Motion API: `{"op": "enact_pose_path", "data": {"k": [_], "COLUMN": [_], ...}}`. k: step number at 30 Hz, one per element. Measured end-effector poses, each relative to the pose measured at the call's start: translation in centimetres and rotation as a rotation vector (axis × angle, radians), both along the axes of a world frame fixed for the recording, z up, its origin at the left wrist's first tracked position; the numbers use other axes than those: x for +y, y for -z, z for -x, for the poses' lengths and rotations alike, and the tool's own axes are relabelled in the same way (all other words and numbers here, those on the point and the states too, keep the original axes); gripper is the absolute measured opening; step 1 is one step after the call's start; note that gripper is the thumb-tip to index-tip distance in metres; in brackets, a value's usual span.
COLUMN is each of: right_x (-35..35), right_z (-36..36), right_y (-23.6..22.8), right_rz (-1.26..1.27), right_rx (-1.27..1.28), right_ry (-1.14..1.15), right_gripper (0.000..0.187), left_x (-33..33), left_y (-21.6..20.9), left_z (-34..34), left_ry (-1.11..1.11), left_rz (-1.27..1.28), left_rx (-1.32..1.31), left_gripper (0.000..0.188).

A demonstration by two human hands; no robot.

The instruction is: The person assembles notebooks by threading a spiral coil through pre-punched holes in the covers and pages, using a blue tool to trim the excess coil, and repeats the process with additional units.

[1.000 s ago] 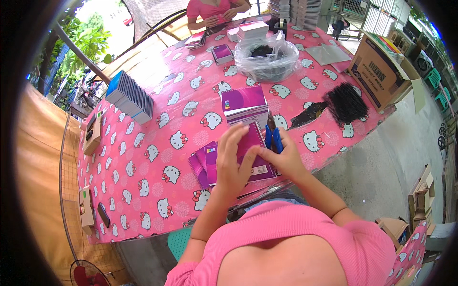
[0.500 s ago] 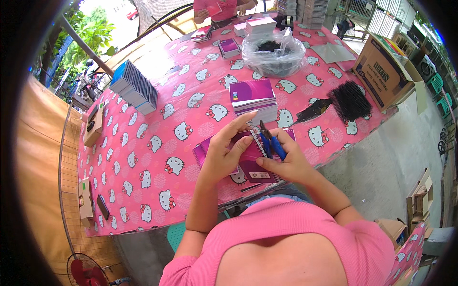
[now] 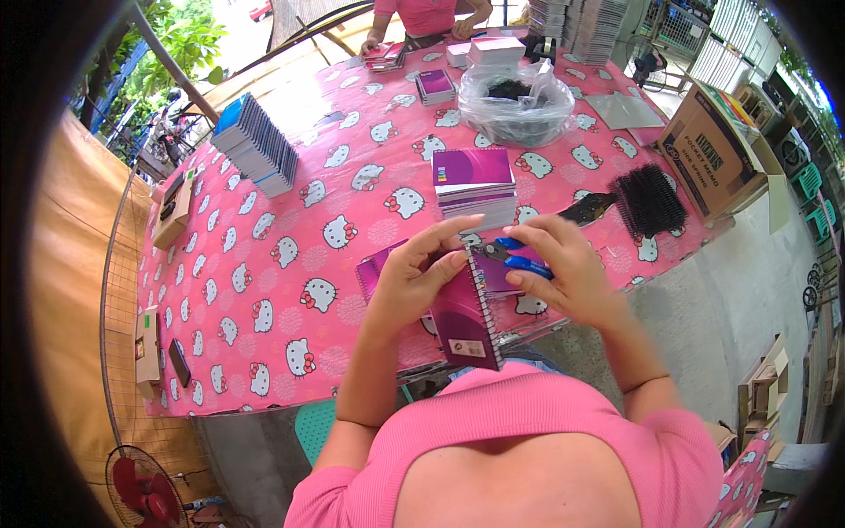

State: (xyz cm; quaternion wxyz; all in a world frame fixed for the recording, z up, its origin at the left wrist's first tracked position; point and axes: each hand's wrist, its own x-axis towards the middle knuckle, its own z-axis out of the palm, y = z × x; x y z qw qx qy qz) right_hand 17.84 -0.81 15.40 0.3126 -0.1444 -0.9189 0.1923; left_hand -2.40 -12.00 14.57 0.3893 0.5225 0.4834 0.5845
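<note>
My left hand [image 3: 421, 275] grips a purple spiral notebook [image 3: 464, 315] by its upper part, with the spiral edge turned to the right. In my right hand [image 3: 563, 268] are blue-handled pliers [image 3: 519, 257], their handles spread apart. The jaws of the pliers are at the top end of the white wire spiral; whether they close on the wire is too small to tell. Under and beside my hands lie more purple notebooks [image 3: 377, 268], partly hidden. Just beyond stands a stack of purple notebooks [image 3: 473, 180].
Black spiral coils [image 3: 649, 201] lie right of the stack, before a cardboard box [image 3: 711, 150]. A clear plastic bag [image 3: 515, 110] with dark contents stands farther back. At the left is a row of blue-covered notebooks [image 3: 255, 145]. Across the table [image 3: 290, 326] a person in pink [image 3: 422, 18] handles notebooks.
The pliers have turned from pointing up along the spiral to lying sideways at its top end, handles wider apart. My right hand has moved up and right. The notebook hangs more upright.
</note>
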Motion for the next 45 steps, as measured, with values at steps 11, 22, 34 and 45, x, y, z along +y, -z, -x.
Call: {"op": "enact_pose_path", "data": {"k": [11, 22, 34, 45], "right_x": [4.0, 5.5, 5.2, 3.7], "right_z": [-3.3, -3.5, -3.3, -1.1], "right_y": [-3.8, -3.8, -3.7, -6.0], "right_rz": [-0.471, -0.452, -0.400, -0.574], "right_rx": [-0.105, -0.091, -0.231, -0.076], "right_ry": [-0.024, -0.052, -0.062, -0.138], "right_gripper": [0.050, 0.051, 0.047, 0.040], "left_x": [1.8, 2.0, 1.2, 0.3], "left_y": [-0.3, -2.5, -2.4, -2.0], "left_z": [-2.8, -3.8, -2.2, -1.1], "left_ry": [0.098, 0.081, 0.112, 0.055], "left_rz": [0.053, 0.111, 0.239, 0.216], "left_rx": [-0.112, -0.129, -0.160, -0.251], "left_gripper": [0.027, 0.031, 0.041, 0.042]}}
